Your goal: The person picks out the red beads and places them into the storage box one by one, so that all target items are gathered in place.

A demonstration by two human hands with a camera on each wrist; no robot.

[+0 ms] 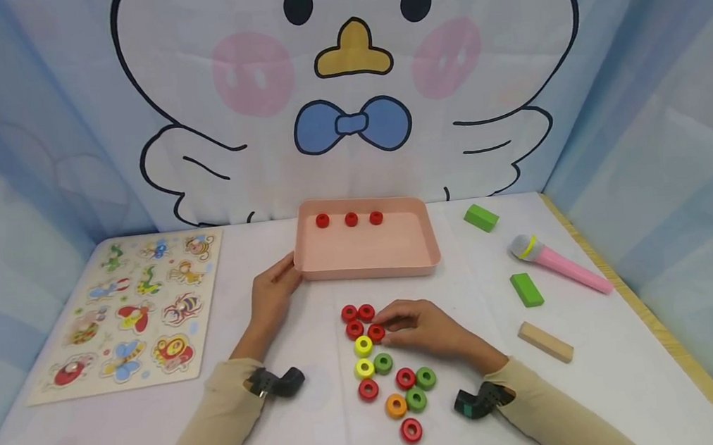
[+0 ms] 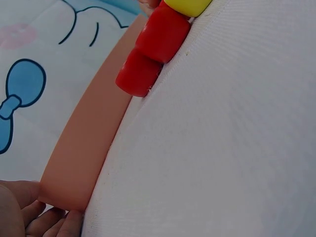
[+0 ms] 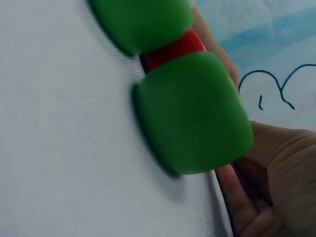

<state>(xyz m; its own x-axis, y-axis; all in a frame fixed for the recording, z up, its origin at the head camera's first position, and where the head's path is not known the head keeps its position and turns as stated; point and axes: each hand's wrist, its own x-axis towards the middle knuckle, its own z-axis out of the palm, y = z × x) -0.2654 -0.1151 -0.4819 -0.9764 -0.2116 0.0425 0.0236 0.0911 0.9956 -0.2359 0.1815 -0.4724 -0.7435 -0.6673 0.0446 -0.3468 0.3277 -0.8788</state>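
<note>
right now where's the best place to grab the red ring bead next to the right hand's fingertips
Pinch the red wooden ring bead across its outer rim from above. It lies flat, hole up, with another red bead close on its left, so the near and far sides look freest. The right hand already reaches it.

Desk (image 1: 600, 385): white woven cloth, matt. Pink tray (image 1: 308, 251): smooth matt plastic. Rings (image 1: 378, 362): smooth, semi-gloss paint. Beige block (image 1: 545, 342) lower right: bare wood. Puzzle board (image 1: 125, 313) left: printed wood.
</note>
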